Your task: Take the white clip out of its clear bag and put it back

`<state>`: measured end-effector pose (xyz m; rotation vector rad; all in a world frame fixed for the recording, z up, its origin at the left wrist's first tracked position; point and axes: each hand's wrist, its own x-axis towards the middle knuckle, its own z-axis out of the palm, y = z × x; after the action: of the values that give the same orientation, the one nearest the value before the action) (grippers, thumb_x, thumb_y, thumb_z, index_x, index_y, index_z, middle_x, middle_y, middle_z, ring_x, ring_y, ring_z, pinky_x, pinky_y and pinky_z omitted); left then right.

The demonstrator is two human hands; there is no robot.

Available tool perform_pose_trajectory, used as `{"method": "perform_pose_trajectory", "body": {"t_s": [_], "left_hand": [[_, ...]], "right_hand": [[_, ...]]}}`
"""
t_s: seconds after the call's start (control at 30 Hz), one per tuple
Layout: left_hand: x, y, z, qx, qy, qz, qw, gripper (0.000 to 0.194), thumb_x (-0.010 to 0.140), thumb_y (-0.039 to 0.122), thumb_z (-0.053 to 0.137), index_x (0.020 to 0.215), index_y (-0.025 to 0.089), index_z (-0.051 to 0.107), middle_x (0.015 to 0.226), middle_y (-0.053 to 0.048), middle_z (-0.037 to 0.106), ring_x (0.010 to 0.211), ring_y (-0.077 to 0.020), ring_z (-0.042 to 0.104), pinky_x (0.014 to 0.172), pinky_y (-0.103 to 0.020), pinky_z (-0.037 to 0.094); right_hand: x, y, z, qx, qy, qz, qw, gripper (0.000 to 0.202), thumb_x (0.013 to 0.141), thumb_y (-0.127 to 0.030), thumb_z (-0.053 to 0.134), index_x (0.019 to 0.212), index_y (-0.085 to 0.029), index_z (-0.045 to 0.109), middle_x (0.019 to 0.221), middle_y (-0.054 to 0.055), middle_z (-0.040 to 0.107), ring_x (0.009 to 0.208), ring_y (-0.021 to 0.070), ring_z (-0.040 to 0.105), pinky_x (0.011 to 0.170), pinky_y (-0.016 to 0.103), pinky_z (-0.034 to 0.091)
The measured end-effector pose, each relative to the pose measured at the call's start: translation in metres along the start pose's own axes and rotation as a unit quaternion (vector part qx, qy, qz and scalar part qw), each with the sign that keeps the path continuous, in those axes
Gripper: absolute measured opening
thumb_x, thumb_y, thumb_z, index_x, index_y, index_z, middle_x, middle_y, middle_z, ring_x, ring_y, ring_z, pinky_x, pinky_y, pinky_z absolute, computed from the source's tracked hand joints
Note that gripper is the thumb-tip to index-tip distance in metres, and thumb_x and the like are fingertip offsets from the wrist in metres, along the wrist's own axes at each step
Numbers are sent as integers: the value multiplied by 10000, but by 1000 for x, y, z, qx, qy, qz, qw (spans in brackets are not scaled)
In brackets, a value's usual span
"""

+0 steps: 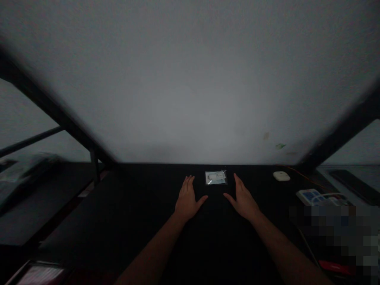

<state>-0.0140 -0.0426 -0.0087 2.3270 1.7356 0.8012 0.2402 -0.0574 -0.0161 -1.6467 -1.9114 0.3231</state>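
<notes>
A small clear plastic packet [216, 177] with a white and pale blue insert lies flat on the black tabletop [142, 198], close to its back edge. To the packet's left, my left hand [188, 200] rests with thumb stretched out and fingers extended. My right hand [243, 198] mirrors it on the other side, thumb pointing inward and fingers straight. Neither hand touches the packet or holds anything. What exactly is inside the packet is too small to read.
A white earbud case [281, 176] sits at the right rear. Nearer stands a power strip [310, 197] with a white cable. Dark metal frame bars [74, 130] slope down at left and right. A red object [335, 267] lies at lower right, beside a blurred-out area.
</notes>
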Motion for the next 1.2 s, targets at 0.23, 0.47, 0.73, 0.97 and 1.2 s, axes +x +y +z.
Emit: {"method": "perform_pose_trajectory", "body": {"t_s": [0.23,0.47,0.73,0.97,1.2], "left_hand": [[-35,0,-15,22,-9,-37,999,846,875,559,567,1510,151,184,1524,-204,404,1470,-346,298,1152,-545,349],[-55,0,-24,28,-1,-58,998,848,881,564,553,1512,145,171,1520,-212,402,1462,-351,315,1149,-553,351],[-74,-5,-29,59,7,-62,996,807,890,566,539,1497,155,200,1482,-216,454,1419,-365,394,1123,-570,389],[-101,-7,-38,78,4,-81,994,750,902,544,528,1482,171,234,1471,-192,480,1402,-353,424,1123,-572,396],[-113,-6,-42,77,12,-65,995,689,910,512,545,1463,198,279,1442,-166,521,1387,-346,448,1108,-594,411]], "right_hand": [[-45,2,-15,-89,-4,17,996,774,949,-551,427,1521,-67,234,1481,253,465,1325,358,513,1081,539,435],[-73,9,-22,-109,24,20,994,794,947,-598,402,1507,-56,250,1436,256,513,1295,351,544,1061,529,458],[-75,12,-19,-108,48,9,993,799,942,-617,403,1543,-136,189,1423,220,536,1264,356,572,1012,539,492],[-75,11,-19,-121,45,7,992,810,946,-631,377,1532,-95,217,1410,240,543,1255,364,574,1008,544,492],[-90,4,-19,-143,82,-16,986,757,972,-606,326,1541,-119,215,1407,225,550,1240,358,588,1020,557,488]]}}
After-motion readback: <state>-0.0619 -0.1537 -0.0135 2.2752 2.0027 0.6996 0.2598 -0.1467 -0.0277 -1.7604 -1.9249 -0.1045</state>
